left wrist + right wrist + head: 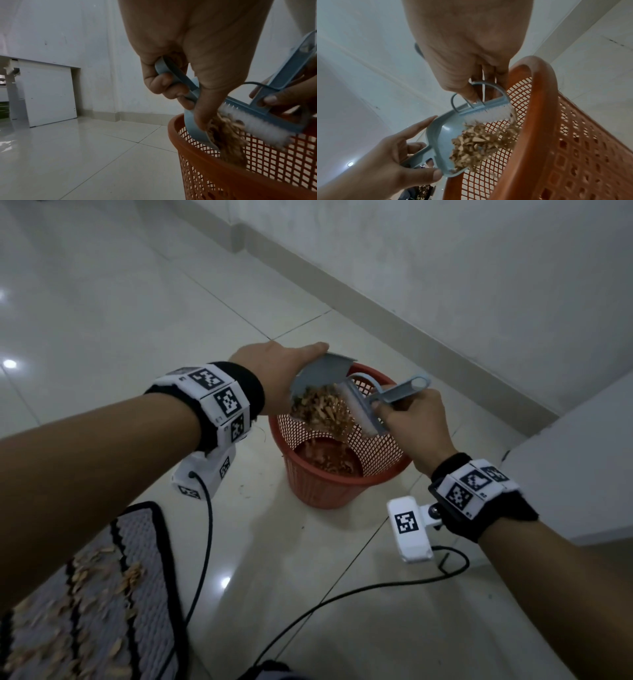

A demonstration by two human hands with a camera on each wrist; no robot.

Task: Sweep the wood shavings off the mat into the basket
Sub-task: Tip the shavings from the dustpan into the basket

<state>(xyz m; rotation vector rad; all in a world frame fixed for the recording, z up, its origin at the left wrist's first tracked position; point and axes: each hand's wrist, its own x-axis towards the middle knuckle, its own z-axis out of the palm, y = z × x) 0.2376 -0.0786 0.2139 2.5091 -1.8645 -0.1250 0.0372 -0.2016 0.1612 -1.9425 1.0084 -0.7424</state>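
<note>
Dustpan [320,374] sat tilted over basket [342,491] rim, mouth toward 5 o'clock, shavings [325,412] spilling in. Left hand [274,371] clenched its handle at 9 o'clock; right hand [414,422] gripped brush [363,412] at 3. More shavings lay on mat [102,594], 7 o'clock.

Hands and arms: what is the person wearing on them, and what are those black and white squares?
Both forearms are bare, with no sleeves. The left hand and right hand wear no gloves. Each wrist has a black band wrapped with white blocks printed with black square-pattern markers. A white camera box, also marked, hangs under each wrist, with a black cable trailing away.
</note>
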